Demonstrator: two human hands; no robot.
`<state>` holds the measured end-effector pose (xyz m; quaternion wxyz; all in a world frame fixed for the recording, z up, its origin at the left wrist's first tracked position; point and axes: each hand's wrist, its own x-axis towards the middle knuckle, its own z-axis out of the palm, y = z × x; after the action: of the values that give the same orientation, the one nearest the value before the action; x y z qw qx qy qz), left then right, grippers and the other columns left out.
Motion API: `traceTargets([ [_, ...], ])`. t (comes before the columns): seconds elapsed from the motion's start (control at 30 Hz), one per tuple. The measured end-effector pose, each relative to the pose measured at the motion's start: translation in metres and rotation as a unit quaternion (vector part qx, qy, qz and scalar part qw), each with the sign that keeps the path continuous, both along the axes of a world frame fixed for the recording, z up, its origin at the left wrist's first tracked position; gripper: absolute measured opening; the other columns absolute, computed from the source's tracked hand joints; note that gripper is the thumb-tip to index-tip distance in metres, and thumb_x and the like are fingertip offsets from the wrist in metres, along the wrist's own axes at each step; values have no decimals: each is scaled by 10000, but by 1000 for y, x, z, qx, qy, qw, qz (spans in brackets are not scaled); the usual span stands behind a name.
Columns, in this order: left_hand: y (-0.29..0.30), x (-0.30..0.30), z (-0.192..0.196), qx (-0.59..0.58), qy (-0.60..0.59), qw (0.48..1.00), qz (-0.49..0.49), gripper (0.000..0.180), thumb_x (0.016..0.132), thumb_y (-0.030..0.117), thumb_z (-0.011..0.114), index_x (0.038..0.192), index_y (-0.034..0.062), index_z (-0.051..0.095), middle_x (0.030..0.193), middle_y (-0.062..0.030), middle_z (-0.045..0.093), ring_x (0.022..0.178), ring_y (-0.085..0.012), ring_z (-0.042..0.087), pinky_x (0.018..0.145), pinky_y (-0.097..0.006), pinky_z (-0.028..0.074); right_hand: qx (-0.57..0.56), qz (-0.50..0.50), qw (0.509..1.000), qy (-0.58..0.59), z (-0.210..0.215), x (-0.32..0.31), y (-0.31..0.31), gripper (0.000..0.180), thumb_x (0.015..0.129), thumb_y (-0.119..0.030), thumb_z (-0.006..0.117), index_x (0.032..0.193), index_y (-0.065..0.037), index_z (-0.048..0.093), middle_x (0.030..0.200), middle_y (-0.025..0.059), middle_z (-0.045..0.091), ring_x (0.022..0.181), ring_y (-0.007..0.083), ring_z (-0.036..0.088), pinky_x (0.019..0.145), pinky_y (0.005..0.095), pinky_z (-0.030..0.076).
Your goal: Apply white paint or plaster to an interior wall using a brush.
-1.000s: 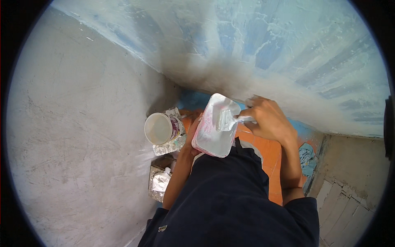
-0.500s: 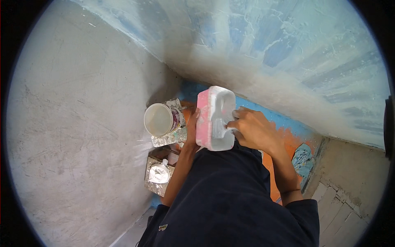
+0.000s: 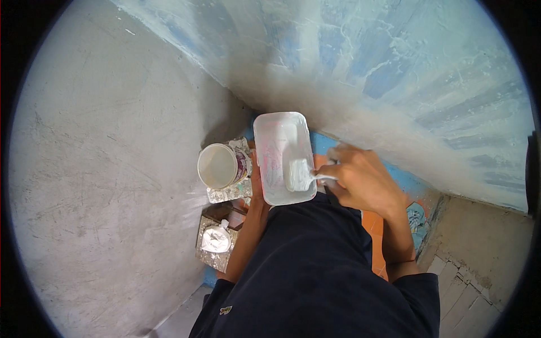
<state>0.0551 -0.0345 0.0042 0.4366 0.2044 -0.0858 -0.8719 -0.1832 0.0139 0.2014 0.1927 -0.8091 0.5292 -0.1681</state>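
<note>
My left hand (image 3: 257, 179) grips a pink plastic tub (image 3: 311, 143) by its left side. White paint coats most of its inside, with pink showing through in places. Its open top faces up toward me, and most of my left fingers are hidden beneath it. At the tub's right side, my right hand (image 3: 360, 176) is closed round the handle of a paintbrush (image 3: 298, 175). White paint covers the brush's broad head, which is inside the lower right part of the tub. Motion blurs some of the right fingers.
A white bucket (image 3: 218, 166) stands on a paint-spattered support (image 3: 230, 193) to the left. Below it, a white bag (image 3: 216, 239) lies on another spattered surface. A plain grey wall (image 3: 112, 141) rises at left, a patchily painted blue-white wall (image 3: 366, 62) ahead. A teal cloth (image 3: 417, 222) lies at right.
The tub has tipped from a sideways tilt so its inside faces me more, and shifted slightly left. My right hand has moved a little right, with the brush head now flat in view.
</note>
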Motion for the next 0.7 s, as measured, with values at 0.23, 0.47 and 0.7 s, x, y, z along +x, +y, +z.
traceTargets([
  [0.23,2,-18,27,-74,-150,985,44,633,1007,563,408,1419,83,432,1334,-121,560,1205,-266,572,1038,-450,473,-23,-16,998,52,-26,12,6,266,696,-62,715,957,-99,758,824,93,627,838,273,621,666,402,528],
  [0.47,1,-16,37,-65,-110,987,96,708,990,634,357,1467,111,363,1379,-108,497,1256,-272,508,1061,-439,435,1,-66,997,34,14,8,-4,220,714,-70,705,931,-74,744,848,119,643,881,290,633,689,420,533],
  [0.7,5,-20,31,-60,-202,975,70,818,966,694,323,1525,100,252,1496,-134,399,1349,-314,437,1113,-471,390,11,-3,999,30,-19,21,-6,161,698,-36,666,850,-16,717,857,165,656,910,316,646,702,427,549],
])
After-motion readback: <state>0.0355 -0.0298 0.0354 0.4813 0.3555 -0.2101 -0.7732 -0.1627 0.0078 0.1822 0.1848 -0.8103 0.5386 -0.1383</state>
